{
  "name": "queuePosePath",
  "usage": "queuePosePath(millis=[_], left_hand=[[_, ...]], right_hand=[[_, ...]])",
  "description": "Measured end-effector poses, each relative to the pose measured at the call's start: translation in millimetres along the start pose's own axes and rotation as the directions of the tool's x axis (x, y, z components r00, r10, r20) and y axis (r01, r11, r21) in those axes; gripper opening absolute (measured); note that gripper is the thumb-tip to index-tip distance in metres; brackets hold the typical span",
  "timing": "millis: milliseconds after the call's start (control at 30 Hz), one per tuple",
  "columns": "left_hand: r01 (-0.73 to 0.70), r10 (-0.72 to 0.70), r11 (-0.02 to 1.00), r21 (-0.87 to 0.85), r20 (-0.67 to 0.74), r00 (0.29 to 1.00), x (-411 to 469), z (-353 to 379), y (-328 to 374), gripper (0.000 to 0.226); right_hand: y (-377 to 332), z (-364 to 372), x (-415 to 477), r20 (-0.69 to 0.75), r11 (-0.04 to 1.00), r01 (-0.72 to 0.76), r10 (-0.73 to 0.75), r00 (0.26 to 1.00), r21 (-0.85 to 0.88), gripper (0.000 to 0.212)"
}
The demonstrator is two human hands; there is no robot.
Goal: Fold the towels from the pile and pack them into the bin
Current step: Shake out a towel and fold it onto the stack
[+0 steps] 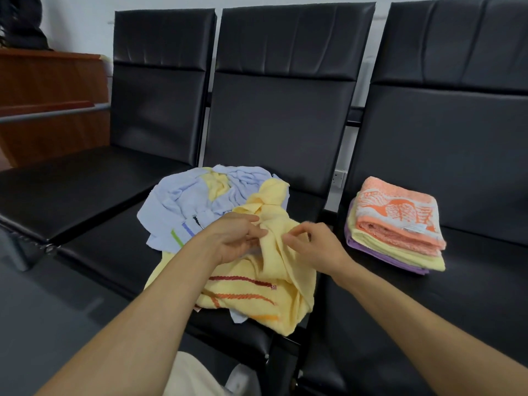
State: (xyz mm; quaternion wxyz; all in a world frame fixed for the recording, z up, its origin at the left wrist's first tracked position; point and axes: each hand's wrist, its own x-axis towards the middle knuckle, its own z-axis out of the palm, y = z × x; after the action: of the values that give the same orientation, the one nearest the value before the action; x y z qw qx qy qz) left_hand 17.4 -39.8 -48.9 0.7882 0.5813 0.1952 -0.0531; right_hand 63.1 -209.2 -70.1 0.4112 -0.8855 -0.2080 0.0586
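Black seats (85, 190): folded stack (397, 224) beside pile (185, 195).

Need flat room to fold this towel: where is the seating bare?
The left black seat is bare, bordered by the crumpled pile of blue and yellow towels. The right seat is bare in front of the folded stack of orange, yellow and purple towels. The middle seat is crowded: the pile, with left hand and right hand gripping the striped yellow towel.

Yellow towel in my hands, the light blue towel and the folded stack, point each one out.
yellow towel (248, 290), head view, striped lower part.
light blue towel (183, 198), head view, crumpled left side.
folded stack (397, 207), head view, patterned top face.
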Motion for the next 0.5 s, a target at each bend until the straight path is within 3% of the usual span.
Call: queuePosePath(millis=[100,233,333,400,500], left_hand=[[-0.036,0.036,0.998,0.042,0.008,0.999,-2,1,0,0.048],[-0.074,0.075,0.996,0.05,-0.006,0.997,1,3,-1,0.04],[-0.078,0.078,0.997,-0.016,-0.021,0.997,1,3,-1,0.032],[-0.088,0.085,0.995,-0.039,-0.071,0.994,3,4,-2,0.03],[-0.079,0.093,0.99,0.116,-0.125,0.988,5,8,-6,0.019]], right_hand=[[-3,2,-4,0.108,0.999,0.002,-0.007,0.994,0.049,0.039],[-4,7,0,0.094,1.0,0.022,-0.023,0.995,0.018,0.035],[-7,5,1,0.05,0.976,-0.071,0.062,0.997,0.208,0.028],[-9,3,2,0.063,0.875,-0.169,0.158,0.985,0.454,0.026],[-13,-4,3,0.164,0.612,-0.275,0.231,0.959,0.742,0.027]])
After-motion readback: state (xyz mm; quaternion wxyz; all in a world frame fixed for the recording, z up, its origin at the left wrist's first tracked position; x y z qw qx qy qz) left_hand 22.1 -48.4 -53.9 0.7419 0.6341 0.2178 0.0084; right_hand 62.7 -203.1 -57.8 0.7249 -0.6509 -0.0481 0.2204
